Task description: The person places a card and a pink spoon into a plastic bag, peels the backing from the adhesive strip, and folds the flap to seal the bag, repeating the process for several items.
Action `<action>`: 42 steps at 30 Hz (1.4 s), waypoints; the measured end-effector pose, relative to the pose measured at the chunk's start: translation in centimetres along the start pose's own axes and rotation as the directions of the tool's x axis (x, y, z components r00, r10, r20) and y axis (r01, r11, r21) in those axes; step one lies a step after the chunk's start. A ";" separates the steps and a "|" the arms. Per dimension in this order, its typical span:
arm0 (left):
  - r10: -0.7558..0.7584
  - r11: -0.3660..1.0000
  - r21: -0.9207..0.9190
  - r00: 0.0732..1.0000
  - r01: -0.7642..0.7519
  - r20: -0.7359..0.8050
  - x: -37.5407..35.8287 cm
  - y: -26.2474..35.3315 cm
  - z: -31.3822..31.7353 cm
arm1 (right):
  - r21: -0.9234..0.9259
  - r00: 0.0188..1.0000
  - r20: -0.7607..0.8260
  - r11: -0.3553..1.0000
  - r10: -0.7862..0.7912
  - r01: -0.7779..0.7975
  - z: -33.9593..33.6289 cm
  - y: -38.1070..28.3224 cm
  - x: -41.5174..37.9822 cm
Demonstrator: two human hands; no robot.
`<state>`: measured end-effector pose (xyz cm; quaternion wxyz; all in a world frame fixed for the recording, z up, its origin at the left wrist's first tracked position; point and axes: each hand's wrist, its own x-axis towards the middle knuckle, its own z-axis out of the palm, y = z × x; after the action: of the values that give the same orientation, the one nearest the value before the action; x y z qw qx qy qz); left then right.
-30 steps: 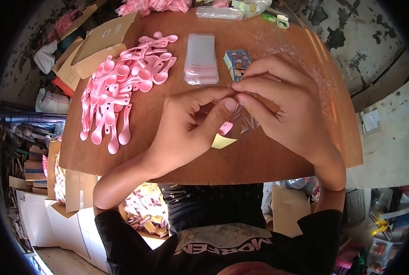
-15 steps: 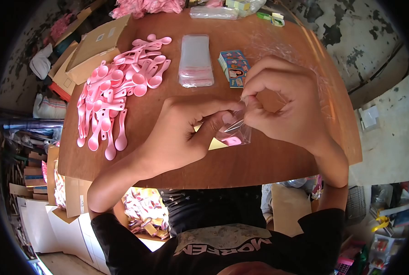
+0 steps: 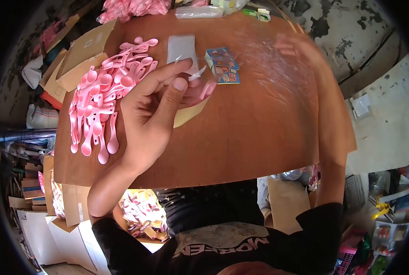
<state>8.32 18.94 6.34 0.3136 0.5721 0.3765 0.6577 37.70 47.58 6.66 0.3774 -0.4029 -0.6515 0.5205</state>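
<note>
My left hand (image 3: 154,107) pinches a small clear plastic bag (image 3: 207,73) between thumb and forefinger. Inside the bag a pink spoon (image 3: 207,90) shows in part, and a pale yellow card (image 3: 189,113) hangs below the fingers. Out to the right, my right hand (image 3: 300,48) is blurred by motion, its fingers stretched out above a heap of thin clear plastic scraps (image 3: 280,66). Beyond my left hand lies a stack of flat clear bags (image 3: 180,46), partly covered by the fingertips. Beside it sits a pile of printed blue cards (image 3: 223,64).
A large heap of pink spoons (image 3: 104,87) covers the table's left side, next to a cardboard box (image 3: 87,50). Pink bagged goods (image 3: 133,10), a clear plastic pack (image 3: 199,12) and a green-and-white item (image 3: 258,14) lie along the far edge. A box of packed pieces (image 3: 145,213) stands below the table.
My hands have parted. The left moved left and up with the bag, while the right let go of it and swung right to the plastic scraps.
</note>
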 end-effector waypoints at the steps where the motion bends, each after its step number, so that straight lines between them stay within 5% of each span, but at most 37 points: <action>1: -0.002 1.000 -0.032 1.000 0.002 -0.011 0.0 -0.2 0.2 | -0.002 1.000 -0.007 1.000 0.000 0.000 -0.3 1.6 -0.3; 3: -0.002 1.000 0.000 1.000 0.002 -0.019 0.1 -0.2 -0.4 | -0.504 0.954 -0.209 0.859 -0.216 0.084 -0.3 3.5 -1.0; 5: -0.014 0.999 0.035 0.999 0.015 -0.044 0.2 -0.4 -0.5 | -0.871 0.841 -0.251 0.491 -0.479 0.020 -0.2 4.5 -1.9; 7: -0.080 0.996 -0.052 0.996 0.077 -0.048 0.4 -0.7 -0.3 | -0.662 0.922 -0.193 0.738 -0.334 0.129 4.2 0.6 -4.8; 9: -0.093 0.987 -0.134 0.995 0.089 -0.025 0.4 -1.6 -0.1 | -0.394 0.972 0.165 0.893 -0.166 0.219 8.1 -3.0 -8.5; 11: -0.113 0.965 -0.239 0.994 0.110 0.002 0.4 -2.2 0.3 | -0.226 0.795 0.484 0.825 -0.367 0.518 11.5 -3.8 -10.7; 14: -0.118 0.987 -0.117 0.993 0.114 -0.025 0.4 -2.0 0.7 | 0.002 0.786 0.475 0.893 -0.397 0.450 15.4 -4.4 -11.9; 17: -0.151 0.968 -0.203 0.989 0.149 0.006 0.2 -2.0 0.3 | 0.235 0.827 0.486 0.953 -0.284 0.189 16.9 -4.9 -11.3; 18: -0.151 0.969 -0.199 0.989 0.148 0.001 0.2 -1.8 0.3 | 0.239 0.823 0.491 0.953 -0.286 0.189 17.2 -5.1 -11.4; 19: -0.072 0.978 -0.198 0.996 0.062 -0.045 0.2 -1.5 0.4 | 0.166 0.849 0.251 0.885 -0.465 0.436 17.5 -5.6 -11.8; 20: 0.009 0.981 -0.192 0.996 -0.026 -0.089 0.2 -1.3 0.3 | 0.031 0.772 0.014 0.772 -0.636 0.635 17.8 -6.1 -12.0; 21: 0.002 0.966 -0.256 0.998 -0.016 -0.058 0.2 -1.2 -0.2 | -0.026 0.654 -0.062 0.656 -0.754 0.754 17.9 -6.6 -11.7; 24: 0.032 0.997 -0.073 0.999 -0.029 0.040 0.5 -1.7 -0.6 | -0.032 0.772 0.172 0.780 -0.612 0.625 17.2 -6.3 -11.1; 29: 0.016 0.972 0.228 0.987 -0.053 0.159 1.2 -3.1 -0.1 | -0.011 0.783 0.176 0.794 -0.596 0.607 17.2 -6.9 -11.8; 35: -0.149 0.988 -0.029 0.985 0.152 0.085 0.9 -3.3 1.2 | 0.043 0.843 0.231 0.871 -0.486 0.490 17.6 -6.9 -12.3; 37: -0.182 0.983 -0.029 0.981 0.184 0.061 0.3 -3.1 1.3 | 0.215 0.926 0.188 0.934 -0.328 0.287 17.8 -7.2 -13.2; 42: -0.219 0.973 -0.058 0.974 0.222 0.050 -0.6 -3.6 0.9 | 0.070 0.916 0.279 0.958 -0.287 0.279 17.1 -4.0 -13.8</action>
<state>9.23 20.43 3.00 0.4108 0.5305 0.4098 0.6180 26.99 28.00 6.66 0.3560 -0.2194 -0.7431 0.5224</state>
